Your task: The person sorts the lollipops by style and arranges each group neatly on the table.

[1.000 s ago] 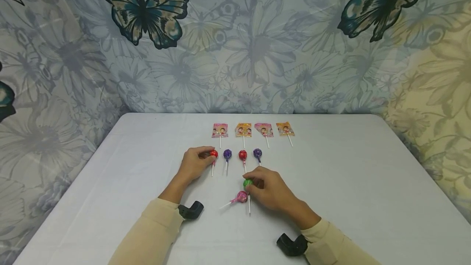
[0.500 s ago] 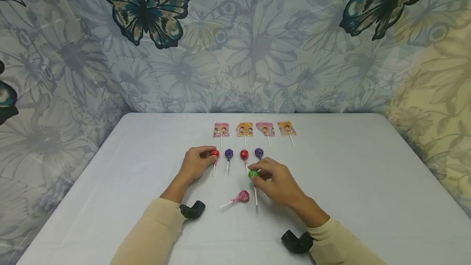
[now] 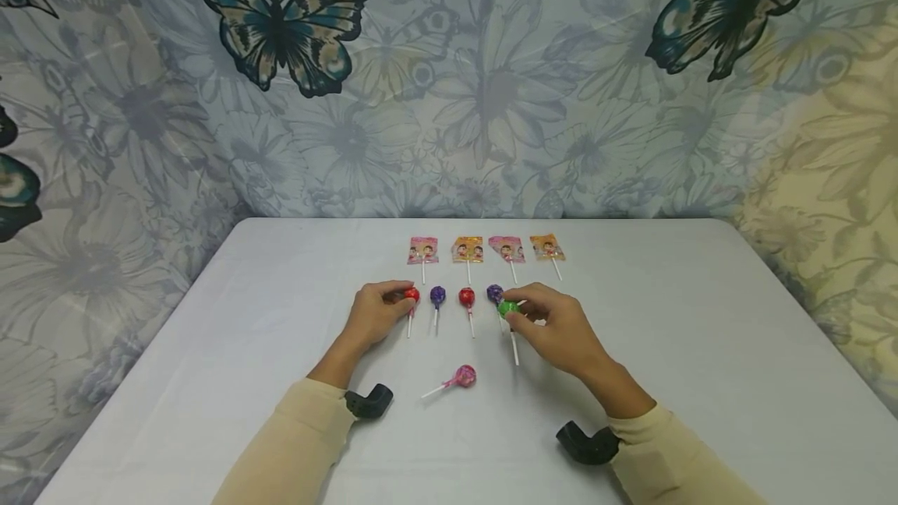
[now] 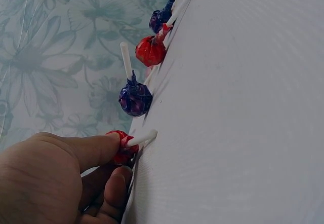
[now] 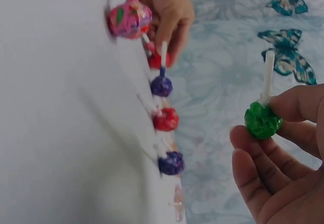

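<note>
My left hand (image 3: 375,314) pinches the round head of a red lollipop (image 4: 125,147) at the left end of a row, its white stick toward me. In my right hand (image 3: 557,326) a green lollipop (image 5: 263,120) is pinched between thumb and fingers, held above the table with its stick hanging toward me. In the head view it overlaps a purple lollipop (image 3: 494,292) at the row's right end. Between the hands lie another purple lollipop (image 3: 438,295) and a second red lollipop (image 3: 466,298). Nearer me lies a pink lollipop (image 3: 465,376), its stick pointing left.
Behind the row, several flat-wrapped lollipops stand in a line, among them a pink packet (image 3: 423,250) and an orange packet (image 3: 547,247). All lie on a white-covered table (image 3: 281,271). A butterfly-patterned wall covering (image 3: 491,100) rises behind its far edge.
My right hand has carried the green lollipop up and to the right, away from beside the pink lollipop to the row's right end. My left hand stays on the red lollipop.
</note>
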Tool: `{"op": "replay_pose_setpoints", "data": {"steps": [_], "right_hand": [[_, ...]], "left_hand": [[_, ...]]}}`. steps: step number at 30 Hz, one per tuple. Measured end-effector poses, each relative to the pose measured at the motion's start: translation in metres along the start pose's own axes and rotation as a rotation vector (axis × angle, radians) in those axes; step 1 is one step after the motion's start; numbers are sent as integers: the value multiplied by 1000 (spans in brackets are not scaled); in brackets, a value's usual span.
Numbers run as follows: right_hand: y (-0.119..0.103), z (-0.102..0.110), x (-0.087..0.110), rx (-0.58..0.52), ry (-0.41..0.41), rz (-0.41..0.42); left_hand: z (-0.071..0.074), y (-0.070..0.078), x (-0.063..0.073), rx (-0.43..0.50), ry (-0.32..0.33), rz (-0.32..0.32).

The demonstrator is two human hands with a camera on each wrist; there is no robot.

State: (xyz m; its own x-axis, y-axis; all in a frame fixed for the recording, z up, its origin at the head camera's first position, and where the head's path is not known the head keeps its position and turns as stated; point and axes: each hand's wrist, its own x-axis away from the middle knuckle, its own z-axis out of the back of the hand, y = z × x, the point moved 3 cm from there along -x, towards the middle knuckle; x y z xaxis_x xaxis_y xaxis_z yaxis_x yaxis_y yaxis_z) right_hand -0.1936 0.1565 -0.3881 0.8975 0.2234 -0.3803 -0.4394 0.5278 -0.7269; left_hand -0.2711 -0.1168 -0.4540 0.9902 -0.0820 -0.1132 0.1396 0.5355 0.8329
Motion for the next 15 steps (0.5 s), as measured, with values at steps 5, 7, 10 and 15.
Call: {"op": "replay_pose_setpoints", "data": {"steps": [5, 7, 10, 15], "right_hand": [[7, 11, -7, 59, 9, -27], [10, 15, -10, 81, 12, -36], [15, 19, -13, 93, 21, -44], [22, 23, -20, 105, 22, -70]], "left_hand": [[0, 3, 1, 4, -4, -11], [0, 3, 1, 3, -4, -13], [1, 4, 2, 3, -3, -12], [2, 5, 2, 1, -7, -10]]}}
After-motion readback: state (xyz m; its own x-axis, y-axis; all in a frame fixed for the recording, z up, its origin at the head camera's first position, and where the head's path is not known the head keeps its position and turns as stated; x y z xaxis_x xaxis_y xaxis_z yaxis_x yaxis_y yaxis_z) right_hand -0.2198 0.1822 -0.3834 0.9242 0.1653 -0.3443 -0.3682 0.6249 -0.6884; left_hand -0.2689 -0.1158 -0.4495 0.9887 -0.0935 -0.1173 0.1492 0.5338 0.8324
